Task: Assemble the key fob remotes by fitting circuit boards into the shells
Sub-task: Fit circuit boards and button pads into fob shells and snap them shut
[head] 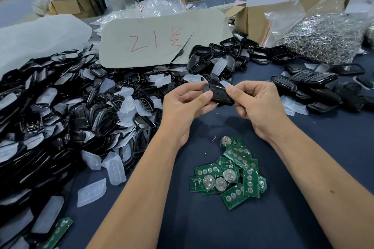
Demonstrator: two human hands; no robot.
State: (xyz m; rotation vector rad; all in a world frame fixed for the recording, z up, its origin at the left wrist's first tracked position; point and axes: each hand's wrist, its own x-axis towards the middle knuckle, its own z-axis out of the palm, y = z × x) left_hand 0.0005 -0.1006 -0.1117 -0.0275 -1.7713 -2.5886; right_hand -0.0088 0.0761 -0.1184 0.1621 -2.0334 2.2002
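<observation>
1. Held up over the dark blue table (202,228): one black key fob shell (219,95), pinched between both hands, above and beyond the circuit boards.
2. Left hand (182,107) curled round the shell's left end, thumb pressed on its near face; right hand (257,105) pinching the right end between thumb and forefinger.
3. Judged as mid-assembly of this one unit, probably being pressed closed or checked; could not tell whether a board already sat inside.
4. Left to do, a great deal: a heap of green circuit boards (228,174) with coin-cell holders lying loose near the forearms, one stray board (58,228) at the lower left edge.
5. Waiting as well: a large pile of empty shell frames and translucent button pads (66,111) on the left, more open shell halves (218,56) behind the hands.
6. Possibly finished: a smaller group of closed fobs (311,83) on the right, though not certain from this view.
7. Hidden: the shell's inner side, its seam and far face, covered by fingers.
8. Hard to make out: the contents of the clear bag of small metal parts (323,36), likely rings; cut off at the left, the full extent of the pile.
</observation>
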